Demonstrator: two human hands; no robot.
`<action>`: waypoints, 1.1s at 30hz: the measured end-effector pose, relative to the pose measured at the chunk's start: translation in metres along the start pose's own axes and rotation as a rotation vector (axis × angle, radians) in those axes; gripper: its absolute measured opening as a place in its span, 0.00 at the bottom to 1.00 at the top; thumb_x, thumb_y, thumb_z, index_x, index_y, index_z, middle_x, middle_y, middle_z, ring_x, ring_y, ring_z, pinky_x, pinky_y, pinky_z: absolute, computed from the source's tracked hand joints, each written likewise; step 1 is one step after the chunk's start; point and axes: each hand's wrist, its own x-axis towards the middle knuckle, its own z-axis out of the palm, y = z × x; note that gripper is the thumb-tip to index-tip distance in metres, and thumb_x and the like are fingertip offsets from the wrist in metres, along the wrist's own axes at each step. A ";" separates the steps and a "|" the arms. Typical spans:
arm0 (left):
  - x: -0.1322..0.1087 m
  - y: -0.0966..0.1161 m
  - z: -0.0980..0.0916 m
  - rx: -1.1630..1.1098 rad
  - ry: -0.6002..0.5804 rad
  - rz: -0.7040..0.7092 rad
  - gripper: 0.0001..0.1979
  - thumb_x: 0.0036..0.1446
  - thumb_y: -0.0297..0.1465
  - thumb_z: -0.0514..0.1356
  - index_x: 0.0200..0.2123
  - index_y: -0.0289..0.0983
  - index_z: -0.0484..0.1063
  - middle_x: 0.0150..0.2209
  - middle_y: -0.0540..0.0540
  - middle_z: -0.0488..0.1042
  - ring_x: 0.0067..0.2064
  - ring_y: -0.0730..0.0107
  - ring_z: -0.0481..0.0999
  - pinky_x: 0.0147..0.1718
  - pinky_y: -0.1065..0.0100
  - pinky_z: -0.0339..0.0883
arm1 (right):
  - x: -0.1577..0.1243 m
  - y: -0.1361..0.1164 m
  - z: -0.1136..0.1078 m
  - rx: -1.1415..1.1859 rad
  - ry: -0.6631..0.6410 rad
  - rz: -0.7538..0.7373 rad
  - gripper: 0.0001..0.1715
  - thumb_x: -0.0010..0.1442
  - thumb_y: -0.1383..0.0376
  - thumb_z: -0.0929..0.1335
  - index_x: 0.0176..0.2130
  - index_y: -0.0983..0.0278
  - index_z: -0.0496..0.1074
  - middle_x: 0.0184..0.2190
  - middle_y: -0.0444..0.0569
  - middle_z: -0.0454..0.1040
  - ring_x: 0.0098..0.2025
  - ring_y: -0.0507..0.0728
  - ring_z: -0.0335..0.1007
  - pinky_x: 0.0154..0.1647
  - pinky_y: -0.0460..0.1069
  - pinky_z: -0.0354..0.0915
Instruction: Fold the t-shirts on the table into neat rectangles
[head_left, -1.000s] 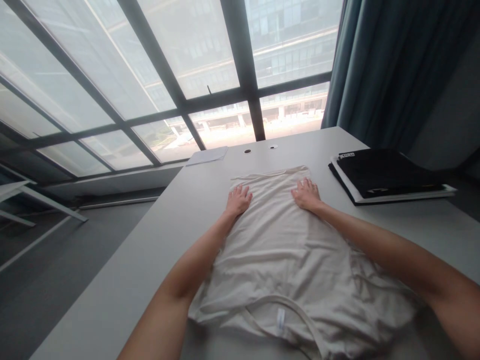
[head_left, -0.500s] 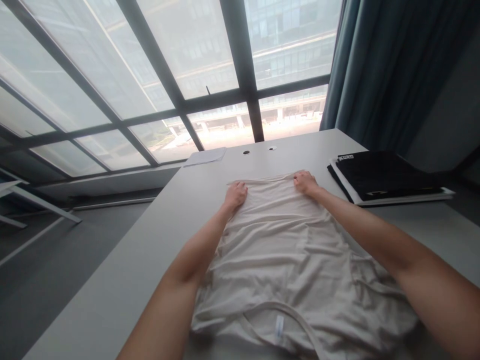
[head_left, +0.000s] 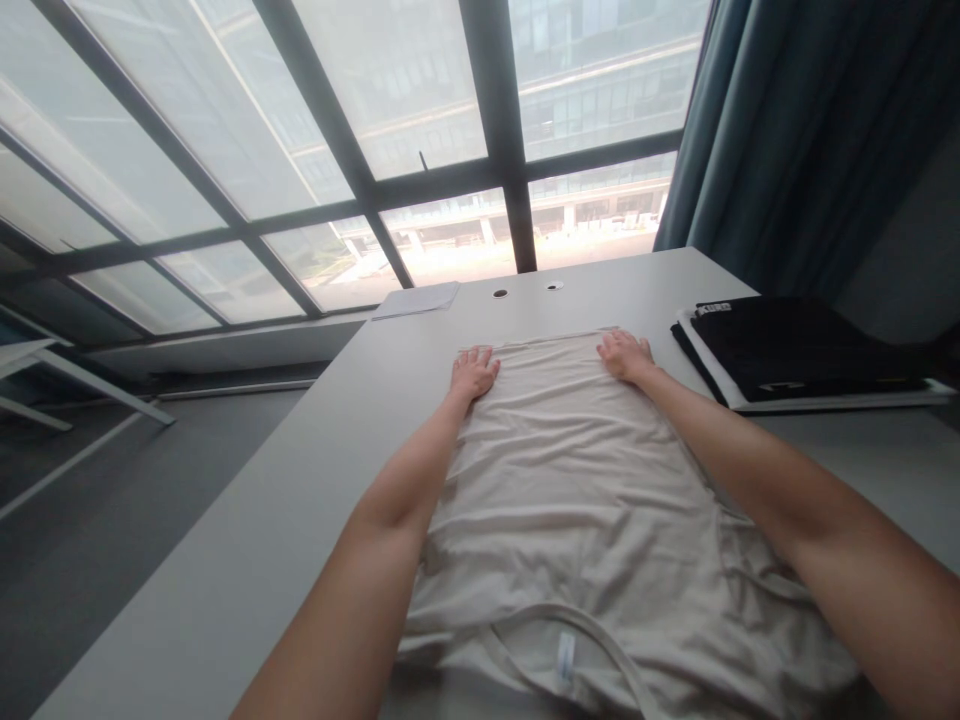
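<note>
A wrinkled beige T-shirt (head_left: 570, 480) lies spread over the white table, its hem at the far end and its neckline, with a small white label (head_left: 565, 656), nearest me. On the hem's left corner my left hand (head_left: 474, 373) rests palm down, its fingers spread over the fabric. My right hand (head_left: 625, 355) lies on the right hem corner, fingers stretched out and slightly apart. Neither hand is closed round the cloth. Part of the right sleeve side is bunched near my right forearm.
To the right, a stack of folded dark clothes (head_left: 810, 350) sits on white sheets at the white table's (head_left: 300, 530) side. Papers (head_left: 416, 300) lie at the far left corner, near two cable holes. Beyond are large windows and a blue curtain (head_left: 742, 130).
Both hands have gone from gripping the hem to lying with fingers extended on it. The hem now rests flatter on the table. The view has shifted slightly.
</note>
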 end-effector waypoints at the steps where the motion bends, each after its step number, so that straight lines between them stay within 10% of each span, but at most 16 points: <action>1: 0.001 0.001 -0.004 -0.014 -0.002 0.012 0.30 0.66 0.47 0.51 0.67 0.44 0.61 0.71 0.40 0.54 0.72 0.46 0.50 0.67 0.41 0.42 | -0.001 0.000 -0.002 0.000 -0.048 0.009 0.33 0.72 0.54 0.53 0.69 0.66 0.55 0.72 0.61 0.47 0.72 0.65 0.39 0.67 0.68 0.40; 8: -0.051 0.009 -0.048 -0.093 0.077 0.154 0.26 0.66 0.32 0.52 0.67 0.36 0.62 0.70 0.40 0.57 0.72 0.59 0.52 0.68 0.55 0.49 | -0.060 -0.022 -0.025 -0.024 0.052 -0.077 0.34 0.72 0.55 0.51 0.70 0.67 0.52 0.74 0.59 0.40 0.75 0.63 0.32 0.69 0.71 0.36; 14: -0.208 -0.003 -0.062 -0.169 0.133 0.310 0.23 0.65 0.31 0.51 0.61 0.39 0.70 0.64 0.42 0.68 0.66 0.62 0.65 0.67 0.57 0.56 | -0.192 -0.035 -0.024 0.018 0.029 -0.291 0.31 0.70 0.59 0.56 0.68 0.65 0.58 0.73 0.60 0.45 0.74 0.65 0.39 0.68 0.71 0.44; 20: -0.344 0.000 -0.055 0.011 0.026 0.455 0.27 0.68 0.34 0.53 0.69 0.47 0.58 0.71 0.42 0.54 0.73 0.53 0.46 0.68 0.41 0.46 | -0.319 -0.019 -0.005 0.032 0.097 -0.490 0.31 0.71 0.59 0.57 0.69 0.60 0.57 0.72 0.60 0.47 0.74 0.64 0.40 0.67 0.71 0.48; 27: -0.391 -0.003 -0.061 0.077 -0.034 0.534 0.28 0.69 0.38 0.53 0.70 0.51 0.54 0.72 0.43 0.51 0.73 0.48 0.43 0.67 0.36 0.42 | -0.359 0.010 -0.022 0.086 0.004 -0.736 0.31 0.70 0.58 0.61 0.69 0.57 0.57 0.72 0.56 0.52 0.73 0.64 0.44 0.69 0.68 0.48; 33: -0.417 0.010 -0.072 -0.085 0.049 0.652 0.18 0.68 0.35 0.55 0.59 0.50 0.71 0.56 0.42 0.74 0.61 0.57 0.69 0.60 0.50 0.64 | -0.393 -0.003 -0.054 0.198 0.169 -0.790 0.18 0.67 0.62 0.65 0.55 0.58 0.73 0.55 0.56 0.73 0.59 0.63 0.66 0.60 0.62 0.62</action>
